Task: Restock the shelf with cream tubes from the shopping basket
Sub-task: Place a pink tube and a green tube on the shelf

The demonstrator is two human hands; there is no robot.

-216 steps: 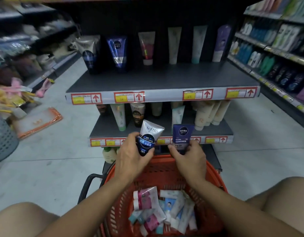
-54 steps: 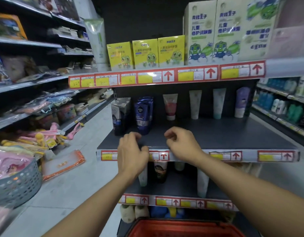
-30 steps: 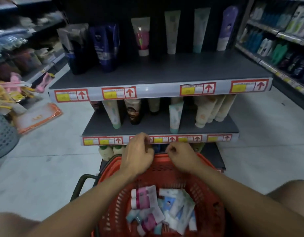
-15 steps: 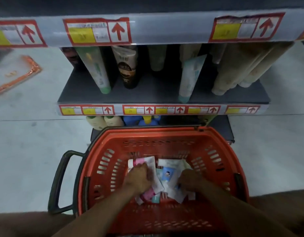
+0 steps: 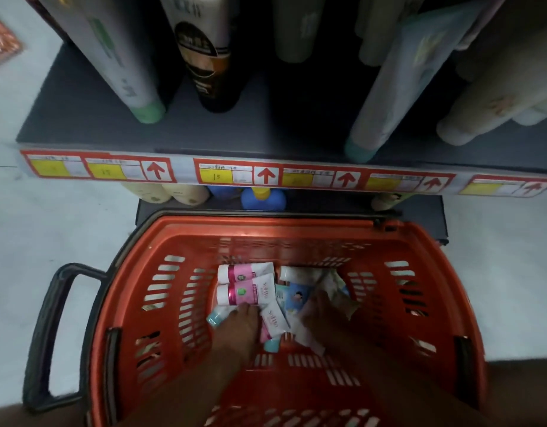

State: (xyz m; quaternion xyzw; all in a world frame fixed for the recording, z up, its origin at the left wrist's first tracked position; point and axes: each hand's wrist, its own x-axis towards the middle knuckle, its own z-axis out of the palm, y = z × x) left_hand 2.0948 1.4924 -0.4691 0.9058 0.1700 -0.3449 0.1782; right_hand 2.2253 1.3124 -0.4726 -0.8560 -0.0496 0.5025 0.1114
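Both my hands reach into the basket (image 5: 136, 291) to select stock: left hand (image 5: 240, 326) fingers on a pink tube (image 5: 273, 320); right hand (image 5: 323, 312) fingers' grip cannot be determined.

A pale floor (image 5: 44, 229) spreads to both sides. At the upper left corner lies an orange-edged flat packet (image 5: 1, 47). Low down, a blue bottle with a yellow cap (image 5: 263, 197) stands beside two cream-coloured bottles (image 5: 170, 194). Red-and-yellow price labels (image 5: 235, 175) bear upward arrows.
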